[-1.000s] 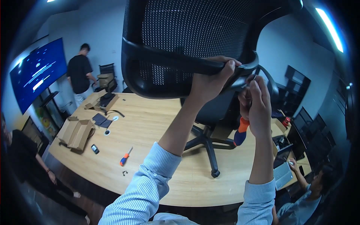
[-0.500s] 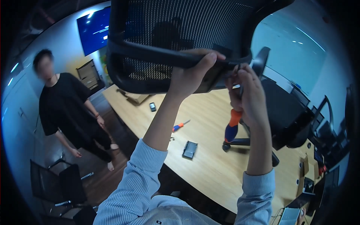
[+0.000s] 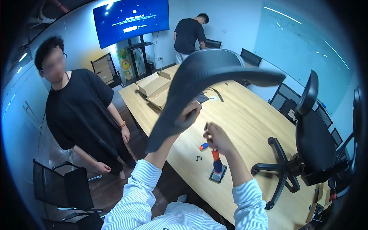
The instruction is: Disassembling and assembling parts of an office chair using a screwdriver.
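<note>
My left hand (image 3: pixel 188 115) grips the black chair backrest (image 3: pixel 177 96), which is turned edge-on and blurred by motion above the table. Its fingers wrap round the frame. Lower and to the right, my right hand (image 3: pixel 220 140) is closed on a screwdriver (image 3: pixel 217 161) whose orange and blue handle hangs downward. A small dark piece, too small to name, sticks up from its fingertips. Beneath lie a second orange and blue screwdriver (image 3: pixel 203 146), a few small dark screws (image 3: pixel 199 158) and a small black tray (image 3: pixel 215 178), partly covered by the handle.
The wooden table (image 3: pixel 245 115) bears an open cardboard box (image 3: pixel 154 91) at the far left. A black chair seat (image 3: pixel 316 143) on a wheeled base (image 3: pixel 281 168) lies at right. One person (image 3: pixel 78 111) stands close on the left; another (image 3: pixel 189 36) bends at the back.
The backrest has swung from facing me to edge-on, moving left. My right hand has come away from it, down and left, still with the screwdriver. The view has shifted, showing the person at the back.
</note>
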`<state>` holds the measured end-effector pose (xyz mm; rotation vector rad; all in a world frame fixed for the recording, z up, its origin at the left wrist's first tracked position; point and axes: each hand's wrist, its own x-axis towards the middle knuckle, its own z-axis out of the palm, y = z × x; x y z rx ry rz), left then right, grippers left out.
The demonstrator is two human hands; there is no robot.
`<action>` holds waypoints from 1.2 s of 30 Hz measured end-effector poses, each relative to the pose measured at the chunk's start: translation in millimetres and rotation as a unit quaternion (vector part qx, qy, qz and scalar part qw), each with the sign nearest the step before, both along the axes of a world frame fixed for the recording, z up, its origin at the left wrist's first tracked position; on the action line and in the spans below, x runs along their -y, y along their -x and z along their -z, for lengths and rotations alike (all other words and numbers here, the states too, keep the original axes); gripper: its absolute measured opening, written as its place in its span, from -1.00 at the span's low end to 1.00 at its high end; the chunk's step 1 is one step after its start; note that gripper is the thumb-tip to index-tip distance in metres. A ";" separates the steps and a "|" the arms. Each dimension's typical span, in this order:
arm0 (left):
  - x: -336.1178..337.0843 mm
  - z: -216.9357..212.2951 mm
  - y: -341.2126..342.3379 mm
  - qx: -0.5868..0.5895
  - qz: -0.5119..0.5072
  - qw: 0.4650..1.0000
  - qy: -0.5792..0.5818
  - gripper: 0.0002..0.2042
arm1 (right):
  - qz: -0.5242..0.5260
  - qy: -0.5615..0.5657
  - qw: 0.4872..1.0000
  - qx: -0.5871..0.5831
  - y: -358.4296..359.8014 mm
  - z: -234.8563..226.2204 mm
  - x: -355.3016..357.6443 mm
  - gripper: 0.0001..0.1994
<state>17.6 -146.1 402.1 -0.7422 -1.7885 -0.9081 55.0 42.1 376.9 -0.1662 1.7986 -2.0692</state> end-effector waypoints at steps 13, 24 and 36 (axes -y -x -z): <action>110.5 250.8 34.6 0.289 -0.096 0.950 0.071 -0.91 | 0.082 -0.222 0.939 0.248 46.5 243.3 -10.9 -0.84; 105.3 356.9 63.6 0.421 -0.088 0.891 0.145 -0.86 | 0.140 -0.412 0.889 0.146 70.3 356.4 -2.0 -0.72; 73.3 402.3 106.5 0.456 -0.065 0.859 0.224 -0.81 | 0.152 -0.415 0.874 0.202 69.3 331.5 -21.2 -0.64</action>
